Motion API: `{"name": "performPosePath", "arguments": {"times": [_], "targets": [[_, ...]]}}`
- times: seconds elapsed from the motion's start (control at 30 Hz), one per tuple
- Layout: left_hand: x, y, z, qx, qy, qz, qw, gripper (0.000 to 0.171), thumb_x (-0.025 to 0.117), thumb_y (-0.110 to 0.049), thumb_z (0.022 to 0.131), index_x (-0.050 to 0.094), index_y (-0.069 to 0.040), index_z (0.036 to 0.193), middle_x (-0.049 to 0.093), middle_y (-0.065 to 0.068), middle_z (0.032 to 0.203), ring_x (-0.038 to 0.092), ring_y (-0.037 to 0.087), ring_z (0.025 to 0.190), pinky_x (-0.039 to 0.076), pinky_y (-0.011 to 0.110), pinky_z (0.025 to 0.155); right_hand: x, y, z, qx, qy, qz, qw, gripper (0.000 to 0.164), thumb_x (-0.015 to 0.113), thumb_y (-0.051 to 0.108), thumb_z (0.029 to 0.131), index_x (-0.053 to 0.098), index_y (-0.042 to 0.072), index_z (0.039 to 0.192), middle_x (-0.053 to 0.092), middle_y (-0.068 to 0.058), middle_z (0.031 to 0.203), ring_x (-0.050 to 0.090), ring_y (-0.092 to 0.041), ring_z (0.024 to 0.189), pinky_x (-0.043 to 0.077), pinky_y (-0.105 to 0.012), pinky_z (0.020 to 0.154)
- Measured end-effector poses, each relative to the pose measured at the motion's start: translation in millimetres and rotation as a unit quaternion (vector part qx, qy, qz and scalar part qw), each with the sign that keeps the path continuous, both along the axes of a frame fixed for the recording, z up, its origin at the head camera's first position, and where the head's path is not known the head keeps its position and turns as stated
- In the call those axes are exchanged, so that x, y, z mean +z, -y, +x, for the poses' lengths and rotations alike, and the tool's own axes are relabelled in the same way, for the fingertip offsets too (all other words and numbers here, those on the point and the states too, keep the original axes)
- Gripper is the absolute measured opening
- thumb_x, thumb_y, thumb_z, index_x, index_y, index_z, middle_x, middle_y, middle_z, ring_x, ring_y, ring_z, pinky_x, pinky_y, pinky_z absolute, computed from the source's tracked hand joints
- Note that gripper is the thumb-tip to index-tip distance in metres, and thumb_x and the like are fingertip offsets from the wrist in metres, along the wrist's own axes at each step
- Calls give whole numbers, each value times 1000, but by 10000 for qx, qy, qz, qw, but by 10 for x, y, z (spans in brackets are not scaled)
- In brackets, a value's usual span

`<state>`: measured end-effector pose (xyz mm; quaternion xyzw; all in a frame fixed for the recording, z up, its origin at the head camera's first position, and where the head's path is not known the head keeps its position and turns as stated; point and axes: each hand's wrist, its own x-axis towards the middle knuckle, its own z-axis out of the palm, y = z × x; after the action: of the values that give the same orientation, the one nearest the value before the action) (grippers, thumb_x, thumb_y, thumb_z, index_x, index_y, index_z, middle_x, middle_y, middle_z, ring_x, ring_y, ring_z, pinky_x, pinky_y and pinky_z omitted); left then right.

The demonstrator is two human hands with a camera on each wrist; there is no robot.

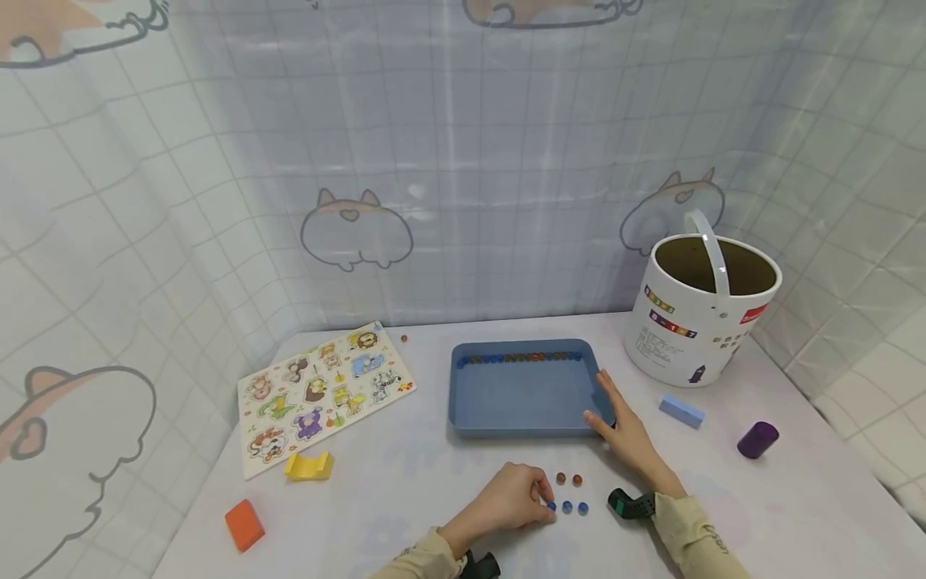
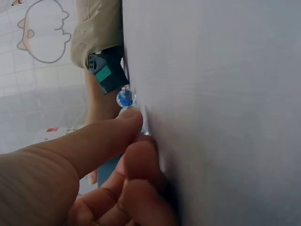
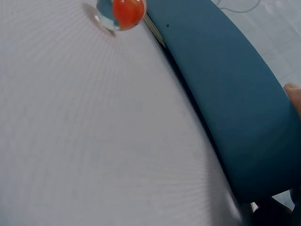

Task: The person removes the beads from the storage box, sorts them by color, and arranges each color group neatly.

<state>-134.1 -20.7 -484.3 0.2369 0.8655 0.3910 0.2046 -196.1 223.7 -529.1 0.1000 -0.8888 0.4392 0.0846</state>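
Your left hand [image 1: 510,500] pinches a blue marble [image 1: 551,507] just before the tray [image 1: 522,392]; your right hand [image 1: 624,426], fingers relaxed, rests against the tray's near right corner.

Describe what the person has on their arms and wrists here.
Both arms wear khaki-beige long sleeves, the left sleeve and the right sleeve. A black device with a teal-green patch is strapped at the right wrist; a black one sits at the left wrist. The hands are bare.

Blue tray [image 1: 522,398] holding a row of blue and red marbles [image 1: 519,357]. Three blue marbles [image 1: 567,507] and two red-brown marbles [image 1: 568,479] on the pale lilac tabletop [image 1: 796,498]. Purple cylinder [image 1: 757,440], light-blue block [image 1: 681,410], yellow block [image 1: 309,466], orange block [image 1: 244,524], white bucket [image 1: 700,314].
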Motion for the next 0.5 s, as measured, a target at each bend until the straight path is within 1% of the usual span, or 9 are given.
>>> {"name": "performPosePath", "arguments": {"times": [0.07, 0.13, 0.2, 0.23, 0.3, 0.37, 0.43, 0.5], "targets": [[44, 3, -21, -37, 120, -55, 9999, 16, 82, -10, 76, 67, -10, 81, 55, -8, 50, 43, 2, 34, 33, 18, 40, 5, 0, 3, 11, 12, -7, 10000, 75, 60, 29, 95, 20, 8, 155, 13, -19, 162, 21, -48, 144, 23, -67, 109], [125, 0, -74, -47, 256, -82, 9996, 15, 81, -13, 78, 68, -10, 86, 59, -4, 53, 47, 5, 36, 36, 20, 40, 6, -1, 1, 22, 32, -2, 10000, 75, 60, 29, 95, 20, 7, 155, 13, -18, 162, 21, -48, 144, 23, -68, 109], [233, -19, -180, -10, 328, 10, 9995, 15, 78, -17, 82, 69, -10, 92, 63, 0, 59, 53, 11, 40, 39, 22, 41, 8, -5, 3, 22, 67, 9, 10000, 75, 60, 30, 95, 20, 7, 155, 12, -18, 162, 20, -48, 144, 22, -68, 109], [292, -38, -256, 26, 343, 126, 9993, 15, 76, -20, 84, 69, -11, 94, 64, 2, 62, 55, 13, 42, 42, 23, 42, 9, -8, 4, 14, 78, 16, 10000, 75, 60, 30, 95, 20, 8, 155, 12, -18, 162, 20, -48, 144, 22, -68, 109], [405, -93, -448, 161, 425, 497, 9977, 16, 72, -23, 89, 69, -11, 99, 68, 6, 70, 59, 17, 48, 49, 29, 48, 11, -15, 4, -1, 83, -7, 10000, 75, 59, 30, 95, 20, 8, 155, 12, -18, 162, 20, -48, 144, 22, -69, 109], [489, -169, -685, 356, 640, 1008, 9922, 20, 67, -26, 93, 68, -11, 105, 70, 7, 78, 61, 18, 54, 55, 38, 58, 11, -17, 2, -19, 82, -32, 10000, 74, 59, 31, 96, 20, 9, 155, 12, -18, 162, 20, -48, 144, 22, -68, 109], [525, -258, -933, 653, 916, 1518, 9820, 24, 63, -27, 95, 67, -9, 111, 71, 9, 86, 62, 15, 59, 57, 46, 70, 5, -11, -1, 1, 78, -75, 9999, 74, 59, 30, 96, 20, 9, 155, 12, -18, 162, 19, -48, 144, 21, -68, 109], [510, -357, -1167, 989, 1187, 1915, 9693, 27, 60, -27, 97, 65, -7, 116, 72, 12, 94, 63, 13, 62, 56, 50, 80, -10, 3, -1, 22, 98, -87, 9999, 74, 59, 30, 96, 20, 9, 155, 12, -17, 162, 19, -48, 145, 21, -68, 110]]}}
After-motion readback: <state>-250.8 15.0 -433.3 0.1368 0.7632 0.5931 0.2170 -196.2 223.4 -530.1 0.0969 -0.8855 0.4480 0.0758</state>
